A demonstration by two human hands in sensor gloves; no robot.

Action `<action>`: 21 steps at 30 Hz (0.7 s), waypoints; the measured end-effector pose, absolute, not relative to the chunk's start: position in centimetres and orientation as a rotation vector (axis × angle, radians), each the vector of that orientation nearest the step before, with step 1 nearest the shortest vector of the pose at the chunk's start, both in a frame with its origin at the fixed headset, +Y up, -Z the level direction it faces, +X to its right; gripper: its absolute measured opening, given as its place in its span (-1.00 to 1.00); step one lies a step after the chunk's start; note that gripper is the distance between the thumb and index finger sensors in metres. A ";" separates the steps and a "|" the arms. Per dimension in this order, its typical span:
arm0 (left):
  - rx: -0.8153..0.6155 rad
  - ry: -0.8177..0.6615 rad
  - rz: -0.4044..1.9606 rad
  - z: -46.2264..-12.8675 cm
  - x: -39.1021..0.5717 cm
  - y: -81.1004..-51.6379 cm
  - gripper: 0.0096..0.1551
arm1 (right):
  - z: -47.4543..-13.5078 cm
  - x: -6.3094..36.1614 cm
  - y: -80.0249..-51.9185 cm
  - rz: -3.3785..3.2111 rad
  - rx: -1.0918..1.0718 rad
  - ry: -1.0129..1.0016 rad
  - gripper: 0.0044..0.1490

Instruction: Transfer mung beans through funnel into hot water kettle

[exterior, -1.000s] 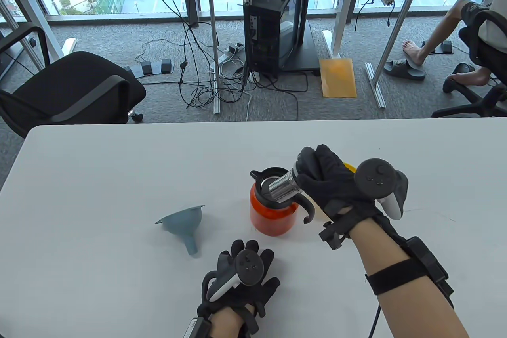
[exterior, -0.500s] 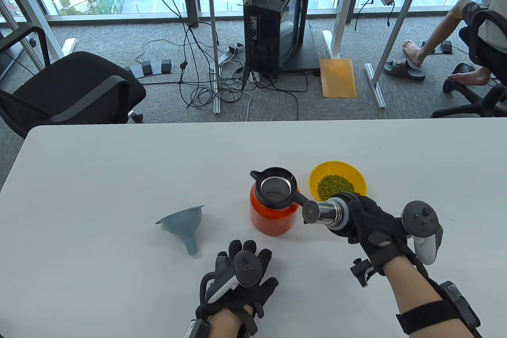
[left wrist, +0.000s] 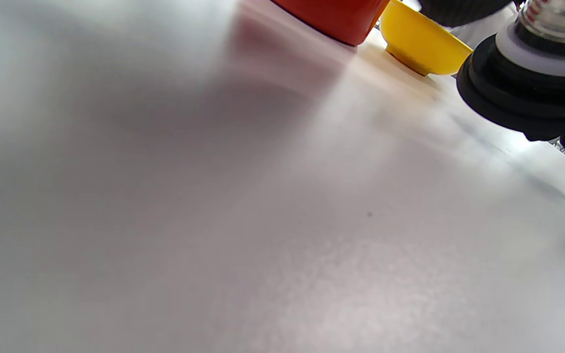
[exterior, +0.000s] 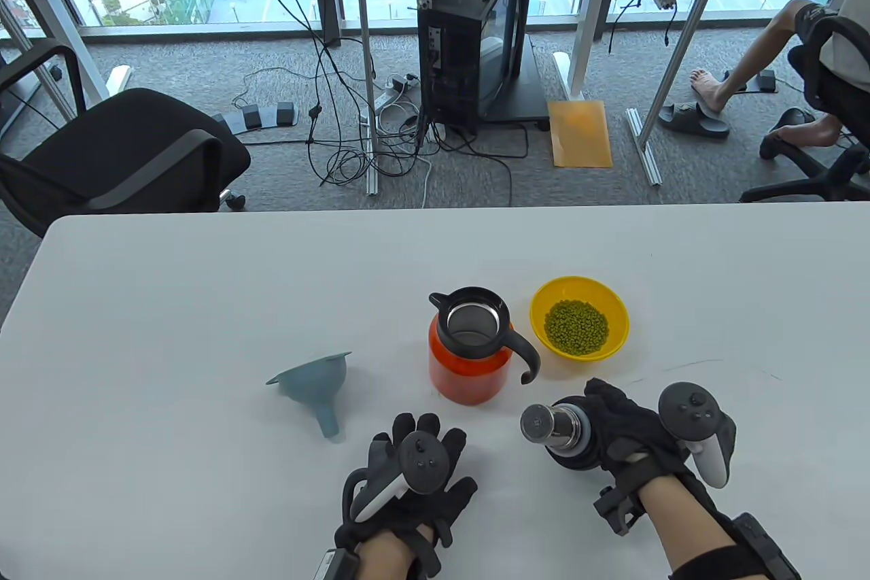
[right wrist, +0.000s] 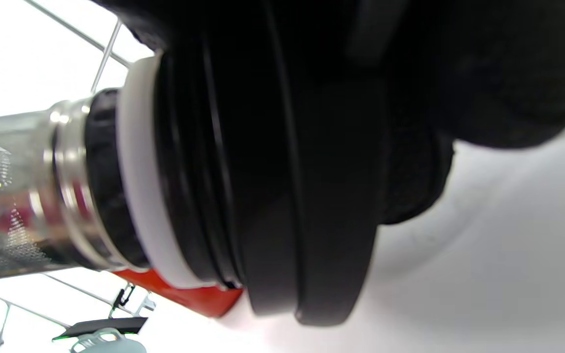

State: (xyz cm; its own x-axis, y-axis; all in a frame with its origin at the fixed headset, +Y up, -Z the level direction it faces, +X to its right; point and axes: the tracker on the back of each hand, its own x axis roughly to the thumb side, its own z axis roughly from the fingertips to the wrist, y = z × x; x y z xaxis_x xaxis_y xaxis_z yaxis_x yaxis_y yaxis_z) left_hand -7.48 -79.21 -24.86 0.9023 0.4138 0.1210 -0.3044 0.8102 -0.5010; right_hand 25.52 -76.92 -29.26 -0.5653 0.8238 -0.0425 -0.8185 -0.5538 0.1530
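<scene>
With the mouth of the orange, black-collared hot water kettle (exterior: 469, 352) standing open at mid-worktop, the person's gloved right hand (exterior: 632, 434) holds the kettle's lid, a black cap with a steel mesh strainer tube (exterior: 554, 427), low over the white worktop (exterior: 204, 308) just in front of the kettle and to its right; the fingers are wrapped round the black cap, and the steel tube points left, lying roughly level. From the left wrist view the cap's edge looks close to the surface, though whether it touches cannot be told. The gloved left hand (exterior: 408, 485) lies flat on the worktop with its fingers spread, holding nothing. The relation that matters for the coming move is on that side: the grey-blue plastic funnel (exterior: 316, 389) lies tipped on its side just beyond and to the left of the left hand, its wide mouth facing away to the left and its spout pointing back toward the person, so the left hand is the nearer by far, while the right is occupied and sits across the kettle from it. The mung beans (exterior: 578, 328) wait in a yellow plastic bowl (exterior: 544, 304) just right of the kettle, beyond the right hand. By this reading the funnel must be stood spout-down in the kettle's mouth before any beans are poured.
</scene>
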 end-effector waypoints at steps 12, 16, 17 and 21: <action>-0.502 -0.228 0.387 -24.8 -7.6 -79.3 -0.06 | -29.0 25.4 -76.9 2.355 0.013 0.205 -0.06; -0.503 -0.224 0.387 -24.7 -7.6 -79.3 -0.06 | -28.8 26.1 -76.1 2.381 0.042 0.190 -0.03; -0.505 -0.222 0.385 -24.7 -7.6 -79.3 -0.06 | -28.7 26.3 -75.7 2.380 0.072 0.193 -0.03; -0.509 -0.221 0.380 -24.6 -7.6 -79.4 -0.06 | -28.2 26.8 -73.9 2.407 0.202 0.147 -0.02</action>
State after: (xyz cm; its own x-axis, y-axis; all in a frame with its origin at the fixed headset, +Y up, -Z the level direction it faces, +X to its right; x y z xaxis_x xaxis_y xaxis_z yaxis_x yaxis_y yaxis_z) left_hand -7.58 -79.36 -24.63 0.9071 0.4061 0.1112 -0.2979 0.8056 -0.5121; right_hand 26.82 -73.91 -28.19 -0.7383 0.6662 0.1055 -0.6484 -0.7441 0.1609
